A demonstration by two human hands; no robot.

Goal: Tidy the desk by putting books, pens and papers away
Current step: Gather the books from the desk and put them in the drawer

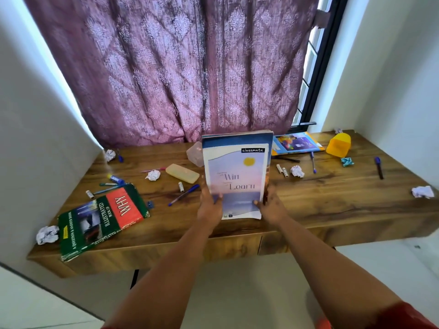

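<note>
Both hands held a stack of notebooks point(236, 176) standing up on its bottom edge near the front middle of the wooden desk point(332, 205). The left hand point(209, 205) gripped the stack's lower left side, with the thumb on the front cover. The right hand point(272, 205) gripped the lower right side the same way. The front cover showed a yellow sun and the words "Win" and "Learn". From the stack, a big green and red book point(99, 219) lay flat at about 8 o'clock, near the desk's front left edge. A crumpled paper ball point(47, 234) sat just left of that book. A blue pen point(184, 194) lay at 9 o'clock, close to the left hand. A yellow pencil case point(182, 173) lay at about 10 o'clock, with another paper ball point(153, 175) beside it. Some pens and a glue stick point(116, 179) lay farther left. At about 1 o'clock, a colorful flat book point(297, 143) lay at the back of the desk. A yellow box point(338, 144) sat to its right. A white paper ball point(297, 171) lay at 3 o'clock, and one more paper ball point(422, 192) sat far off at the right end. A purple curtain point(178, 67) hung behind the desk.
</note>
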